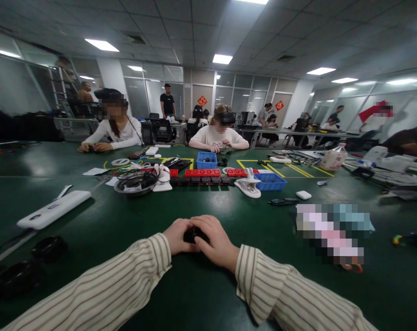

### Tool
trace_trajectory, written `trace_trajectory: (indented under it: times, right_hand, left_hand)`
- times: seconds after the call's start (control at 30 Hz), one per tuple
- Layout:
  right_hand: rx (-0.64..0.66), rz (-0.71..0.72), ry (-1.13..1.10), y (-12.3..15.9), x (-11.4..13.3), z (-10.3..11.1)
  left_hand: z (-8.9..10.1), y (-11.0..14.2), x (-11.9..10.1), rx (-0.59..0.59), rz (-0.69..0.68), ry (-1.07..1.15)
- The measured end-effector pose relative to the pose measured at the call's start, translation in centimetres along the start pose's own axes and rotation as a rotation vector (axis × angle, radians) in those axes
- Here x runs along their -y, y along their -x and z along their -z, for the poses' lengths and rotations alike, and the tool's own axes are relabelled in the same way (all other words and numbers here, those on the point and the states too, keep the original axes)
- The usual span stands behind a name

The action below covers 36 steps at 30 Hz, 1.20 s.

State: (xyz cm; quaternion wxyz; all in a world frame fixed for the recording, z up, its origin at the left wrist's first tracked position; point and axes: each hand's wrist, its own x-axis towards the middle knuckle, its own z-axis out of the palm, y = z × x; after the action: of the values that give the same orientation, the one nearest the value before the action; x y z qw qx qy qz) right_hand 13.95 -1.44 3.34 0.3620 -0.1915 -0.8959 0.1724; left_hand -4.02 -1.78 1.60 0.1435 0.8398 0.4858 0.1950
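On the green table in front of me, my left hand (178, 235) and my right hand (216, 240) are closed around a small black rounded object (194, 234). My right fingers lie over its top, and my left fingers wrap its near and left side. Most of the object is hidden by the hands, so its kind cannot be made out. To the left of my left forearm lie several dark ring-shaped coils, one glossy black ring (49, 248) standing apart from the others. Striped sleeves cover both wrists.
Ahead stand a metal bowl (121, 187) of cables, a white clip-base device (248, 186), red socket strips (202, 172), a blue bin (272, 183) and another blue bin (206, 165). A long white device (55, 209) lies left. Two people sit across the table.
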Motion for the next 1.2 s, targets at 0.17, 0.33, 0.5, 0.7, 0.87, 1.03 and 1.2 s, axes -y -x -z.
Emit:
trace_trajectory:
  times: [0.17,0.33,0.5,0.7,0.87,1.03,1.2]
  right_hand:
    - [-0.098,-0.191,0.106,0.0,-0.3,-0.9]
    - [-0.099,-0.262,0.182,-0.3,-0.5,-1.4]
    - [-0.107,-0.213,0.170,-0.4,-0.2,-1.3]
    - [-0.068,-0.111,0.131,-0.4,0.3,-1.2]
    - [-0.059,-0.074,0.106,-0.4,0.4,-0.9]
    - [-0.149,-0.179,0.151,-0.3,0.0,-1.3]
    - [-0.185,-0.285,0.211,-0.3,-0.4,-1.8]
  left_hand:
    - [-0.1,0.2,-0.6,-0.041,0.036,-0.034]
    - [-0.2,0.1,-0.8,-0.059,0.044,-0.085]
    - [-0.2,0.1,-0.5,-0.071,0.039,-0.101]
    - [-0.5,0.1,-0.3,-0.081,0.011,-0.088]
    - [-0.7,0.1,-0.1,-0.084,-0.007,-0.067]
    - [-0.5,0.1,0.0,-0.061,-0.012,-0.049]
    - [-0.3,0.3,-0.6,-0.091,0.039,-0.081]
